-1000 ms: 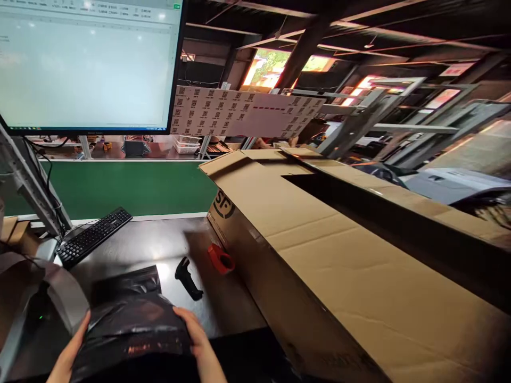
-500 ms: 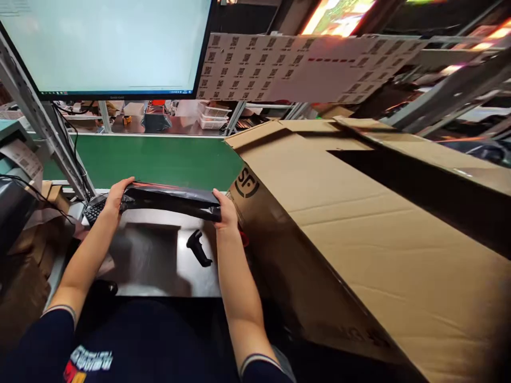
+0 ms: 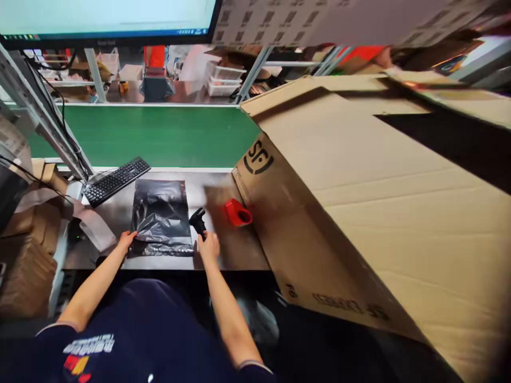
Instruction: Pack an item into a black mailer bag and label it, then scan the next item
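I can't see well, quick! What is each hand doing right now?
Left hand: open, fingertips resting on the near left corner of the black plastic bag.
Right hand: closing around the black scanner; a full grip cannot be told.

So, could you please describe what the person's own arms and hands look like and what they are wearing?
Both forearms are bare. The left hand and right hand have no gloves; no rings or watch can be made out. Short dark navy sleeves end in a pale striped cuff above the elbows. The navy shirt carries a white, red and yellow chest print.
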Demonstrator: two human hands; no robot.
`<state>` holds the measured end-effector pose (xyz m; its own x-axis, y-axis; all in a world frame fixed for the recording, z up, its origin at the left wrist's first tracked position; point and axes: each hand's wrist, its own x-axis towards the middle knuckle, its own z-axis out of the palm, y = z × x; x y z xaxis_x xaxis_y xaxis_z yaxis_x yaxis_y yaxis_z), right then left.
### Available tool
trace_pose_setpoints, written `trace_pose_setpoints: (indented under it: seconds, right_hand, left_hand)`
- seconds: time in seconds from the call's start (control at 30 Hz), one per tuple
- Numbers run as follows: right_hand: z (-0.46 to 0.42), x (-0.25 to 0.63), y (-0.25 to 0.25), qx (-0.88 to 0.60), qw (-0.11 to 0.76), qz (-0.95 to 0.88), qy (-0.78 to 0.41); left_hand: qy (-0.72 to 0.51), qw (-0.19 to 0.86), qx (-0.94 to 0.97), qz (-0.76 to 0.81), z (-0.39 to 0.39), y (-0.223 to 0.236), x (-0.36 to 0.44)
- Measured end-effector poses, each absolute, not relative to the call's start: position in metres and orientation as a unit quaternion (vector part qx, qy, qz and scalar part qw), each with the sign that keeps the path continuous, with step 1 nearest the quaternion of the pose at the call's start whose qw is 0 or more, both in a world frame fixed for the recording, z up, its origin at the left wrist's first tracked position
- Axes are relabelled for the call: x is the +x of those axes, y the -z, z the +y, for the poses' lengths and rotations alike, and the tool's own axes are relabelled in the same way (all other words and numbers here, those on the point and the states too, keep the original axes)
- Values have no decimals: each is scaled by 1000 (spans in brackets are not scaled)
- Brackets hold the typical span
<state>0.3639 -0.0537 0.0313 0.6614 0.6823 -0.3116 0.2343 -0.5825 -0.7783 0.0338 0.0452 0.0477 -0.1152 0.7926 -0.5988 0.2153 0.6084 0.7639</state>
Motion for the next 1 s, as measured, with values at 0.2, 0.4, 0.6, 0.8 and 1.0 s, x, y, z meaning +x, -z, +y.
trace_pose_setpoints:
  seconds: [0.2,0.4,0.6,0.8,1.0]
  right_hand:
    - [-43,391,-7,-872,144,-438,-162]
    - [-31,404,1,-888,153,-414,-127]
    - [-48,264,4,-664,273,-654,-237]
    - [-50,151,9,-557,247,-732,-305]
    - [-36,139,2,-532,240,-744,-325]
  left_hand:
    - [-226,568,279,741,10,-22,23]
    - [-201,585,237,749,-18,-14,12]
    - [-223,588,228,743,-36,-16,4]
    - [-252,594,246,723,-40,-21,-1]
    - [-266,592,272,711,-41,-23,-2]
